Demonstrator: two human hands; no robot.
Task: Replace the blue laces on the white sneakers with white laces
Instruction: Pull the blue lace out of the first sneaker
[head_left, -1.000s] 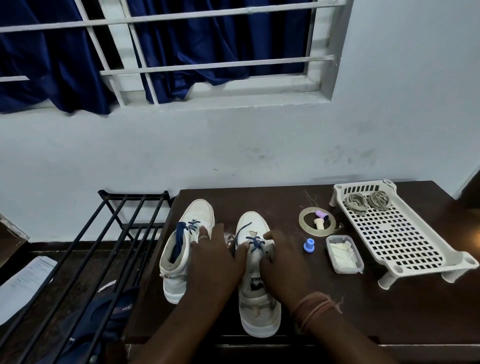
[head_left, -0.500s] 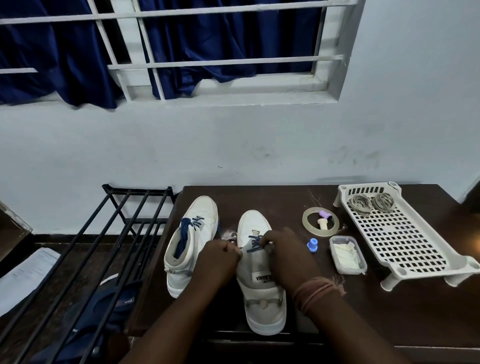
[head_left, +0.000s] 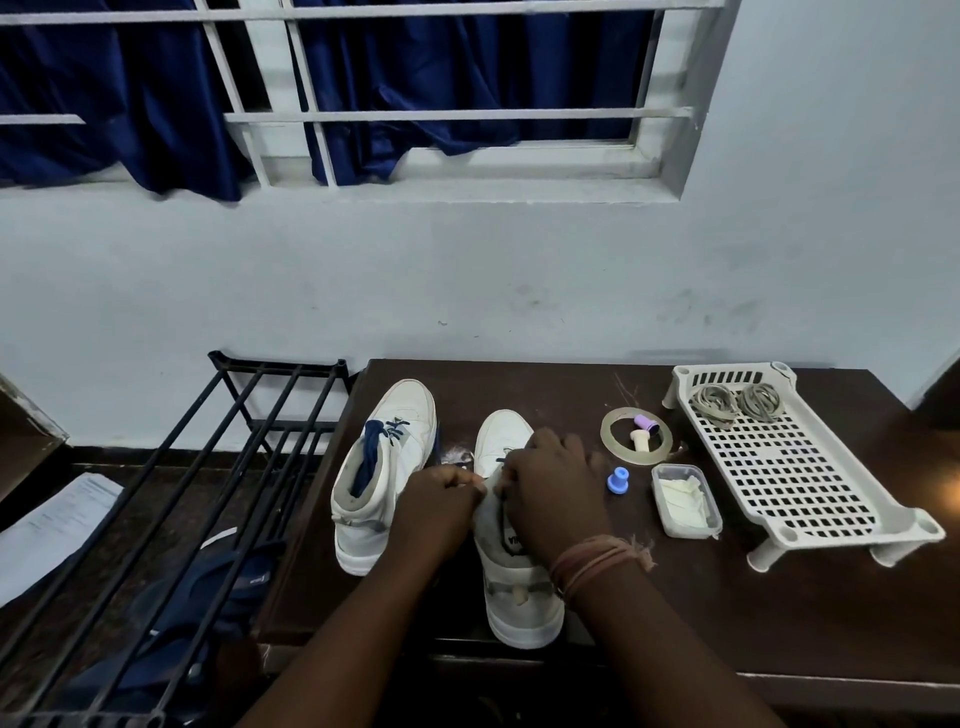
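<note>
Resting side by side on the dark table (head_left: 675, 597), two white sneakers: left sneaker (head_left: 384, 467), right sneaker (head_left: 511, 545); left hand (head_left: 441, 501) and right hand (head_left: 550, 491) curl over the right one's lacing, grip unclear; two lace bundles (head_left: 737, 401) in the white rack (head_left: 789, 467).

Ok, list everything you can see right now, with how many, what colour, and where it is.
table: one, dark brown, against the wall
sneakers: two, white, on the table; left sneaker with blue lace, right sneaker under the hands
tape ring: one, clear, right of the sneakers
small spools: two inside the ring, purple and cream; one blue nearer
small box: one, clear with pale contents, beside the rack
plastic rack: one, white, on the table's right side
coiled laces: two bundles, pale, on the rack's far end
metal rack: one, black, left of the table
curtains: dark blue, behind the window bars
paper: white, on the floor
left hand, right hand: fingers curled at the right sneaker's laces
</note>
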